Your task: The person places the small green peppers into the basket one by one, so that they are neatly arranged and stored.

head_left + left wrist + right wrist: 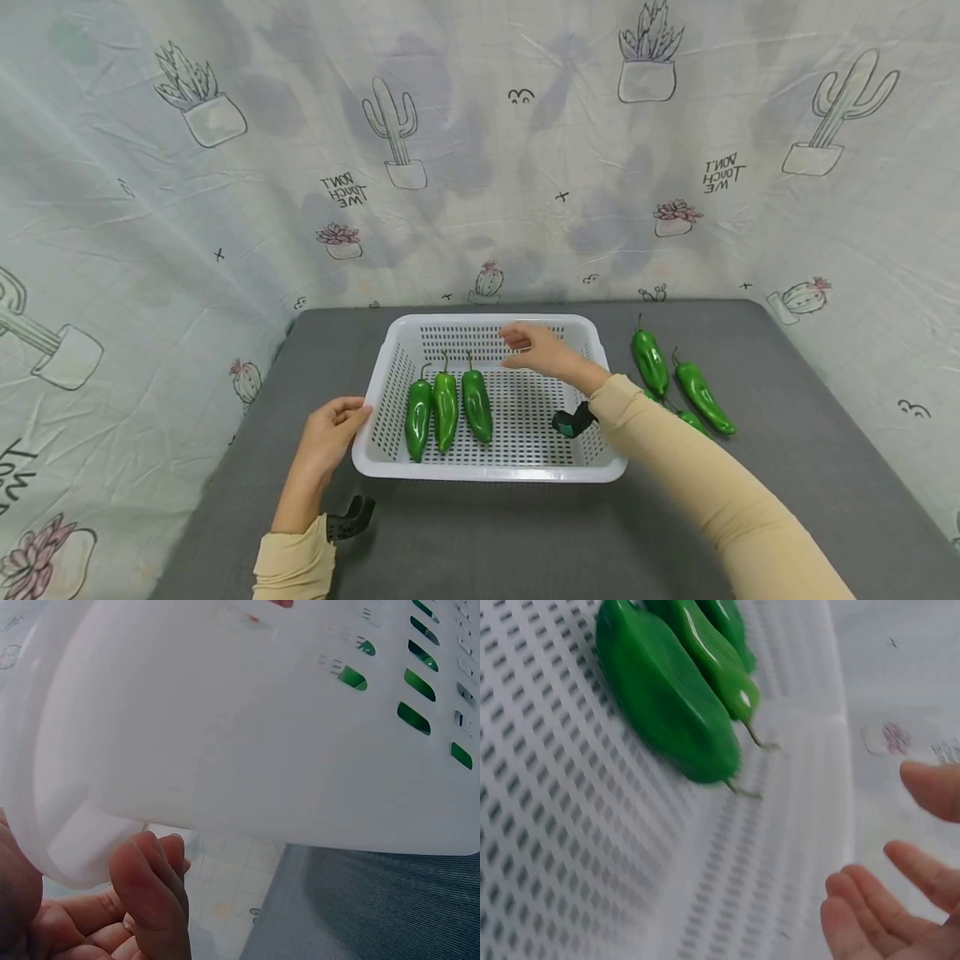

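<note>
A white plastic basket (487,473) with slotted walls stands on the grey table. Its left rim is pinched by my left hand (330,433), thumb on top and fingers curled beneath; the left wrist view shows the fingers (154,889) under the basket's lip. Three green chili peppers lie side by side in the basket's left half: the left one (417,421), the middle one (446,412) and the right one (477,407). Above the basket's back right part hovers my right hand (546,354), fingers loosely spread and nothing between them. Its thumb and fingers stand apart in the right wrist view.
Right of the basket lie more green peppers: one near the back (649,363), one farther right (703,397), and one (692,422) partly hidden by my right sleeve. A patterned curtain (480,167) hangs behind the table.
</note>
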`<state>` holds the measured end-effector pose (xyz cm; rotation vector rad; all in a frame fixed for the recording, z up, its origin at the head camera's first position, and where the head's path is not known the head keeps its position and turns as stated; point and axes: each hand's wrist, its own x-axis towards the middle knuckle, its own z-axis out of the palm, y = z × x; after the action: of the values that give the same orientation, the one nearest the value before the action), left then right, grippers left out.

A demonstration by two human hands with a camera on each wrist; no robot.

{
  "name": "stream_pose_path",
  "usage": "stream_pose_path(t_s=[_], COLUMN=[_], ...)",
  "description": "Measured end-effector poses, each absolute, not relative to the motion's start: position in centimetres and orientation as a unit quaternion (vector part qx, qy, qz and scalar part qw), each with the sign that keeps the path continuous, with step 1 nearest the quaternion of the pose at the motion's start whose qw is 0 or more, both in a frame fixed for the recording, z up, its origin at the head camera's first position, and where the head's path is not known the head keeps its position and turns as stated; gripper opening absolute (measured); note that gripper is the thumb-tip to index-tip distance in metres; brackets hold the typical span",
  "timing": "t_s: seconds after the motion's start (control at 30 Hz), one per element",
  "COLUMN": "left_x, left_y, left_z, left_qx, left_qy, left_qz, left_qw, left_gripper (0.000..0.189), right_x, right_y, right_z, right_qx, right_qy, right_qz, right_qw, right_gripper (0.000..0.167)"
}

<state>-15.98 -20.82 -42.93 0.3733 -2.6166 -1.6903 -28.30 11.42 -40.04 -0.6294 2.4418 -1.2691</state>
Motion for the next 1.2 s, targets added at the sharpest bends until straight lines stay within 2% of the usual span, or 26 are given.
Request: stream_pose_path(t_s=[0.37,0.7,1.2], left_x=[-15.9,-15.7,-16.0], left_y=[-20.9,-20.9,-20.9], left_z=[-43.1,-42.9,-42.8], left_qx=[0.119,0.120,0.116], left_qy=[-0.837,-0.838,-0.841], left_qz=[-0.534,-0.532,-0.528], left_qw=[0.001,0.001,-0.003], left_gripper=[0.036,0.037,0.036], right_x=[-28.1,-27.9,-26.1], right_y=[17.1,22.5,31.8], right_z=[-37.6,-37.7,-39.6], right_qx=[-0.250,-0.189,-0.113], right_qy=[0.844,0.853,0.918], right_qz=[-0.463,-0.480,-0.377], right_qw=[0.107,0.081,0.038], right_gripper=[0.056,0.056,0.056])
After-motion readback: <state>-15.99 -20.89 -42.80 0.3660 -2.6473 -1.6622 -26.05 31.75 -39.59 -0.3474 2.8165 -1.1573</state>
